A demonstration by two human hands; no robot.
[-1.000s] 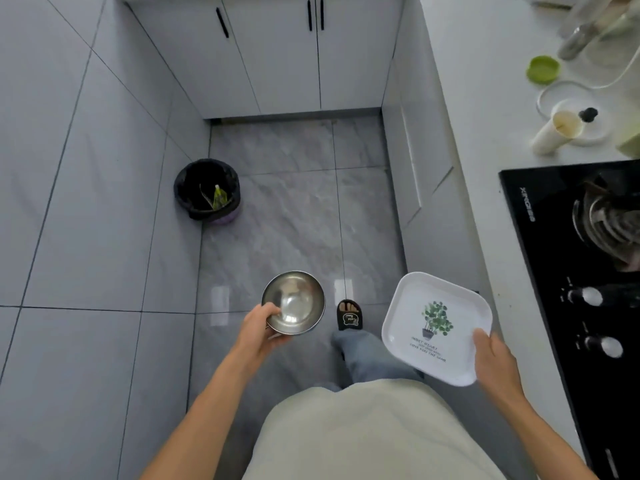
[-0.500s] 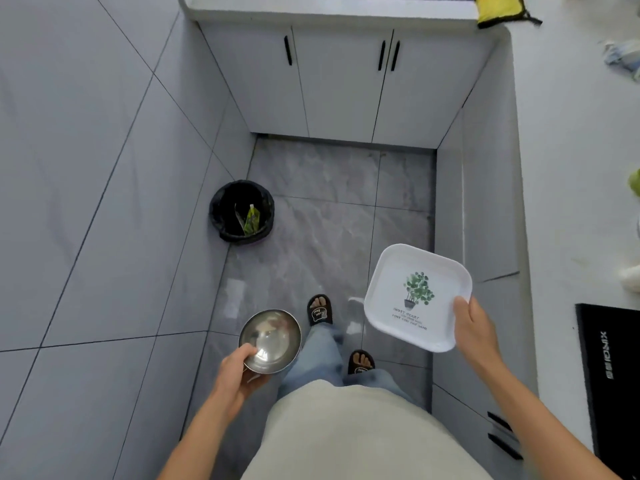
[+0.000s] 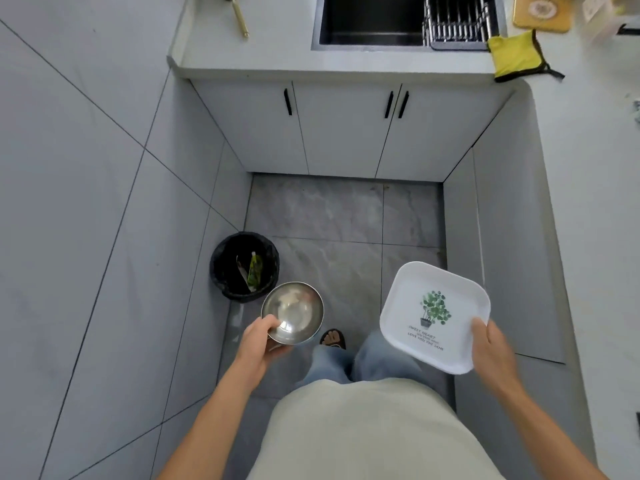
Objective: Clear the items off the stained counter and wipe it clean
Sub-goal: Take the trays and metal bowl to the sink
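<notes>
The steel bowl (image 3: 292, 312) sits in the left hand (image 3: 258, 342), thumb curled over its near rim; the white square plate (image 3: 434, 312) is pinched at one corner by the right hand (image 3: 493, 346) — both carried above the floor, with the bin (image 3: 244, 266) just beyond the bowl; sink (image 3: 370, 20) and yellow cloth (image 3: 516, 55) lie on the counter (image 3: 277, 62) ahead.

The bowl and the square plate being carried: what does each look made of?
The bowl, gripped at its rim by the left hand, looks like polished metal, probably stainless steel: silvery, with blurred reflections inside. The square plate, held by the right hand, looks like matte white plastic or melamine, possibly ceramic, with a printed green plant motif.
</notes>
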